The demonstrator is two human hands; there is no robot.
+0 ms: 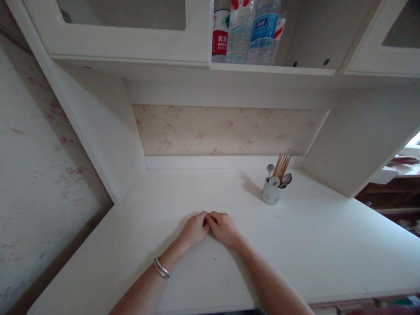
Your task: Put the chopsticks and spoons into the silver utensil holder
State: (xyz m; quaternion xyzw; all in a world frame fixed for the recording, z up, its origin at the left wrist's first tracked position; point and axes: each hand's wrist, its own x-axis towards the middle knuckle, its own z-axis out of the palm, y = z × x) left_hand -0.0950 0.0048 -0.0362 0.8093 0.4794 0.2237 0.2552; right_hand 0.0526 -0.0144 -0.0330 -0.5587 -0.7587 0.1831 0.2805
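Note:
My left hand [194, 229] rests on the white countertop [183, 188], its fingers curled closed. My right hand [223, 228] lies beside it, also curled, and the two touch at the fingertips and thumbs. I see nothing held in either one. Two silver bangles [162, 267] circle my left wrist. Beyond my right hand, toward the back right, stands a white utensil holder [271, 193] with small holes in its side. Wooden chopsticks [282, 167] and several spoons [286, 179] stick up out of it.
Above the counter hangs a white cabinet [131, 43]; its middle section shows several plastic bottles [241, 39]. White side panels [361, 127] close off both ends. Floral wallpaper [210, 131] covers the back. The counter's front edge lies near my forearms.

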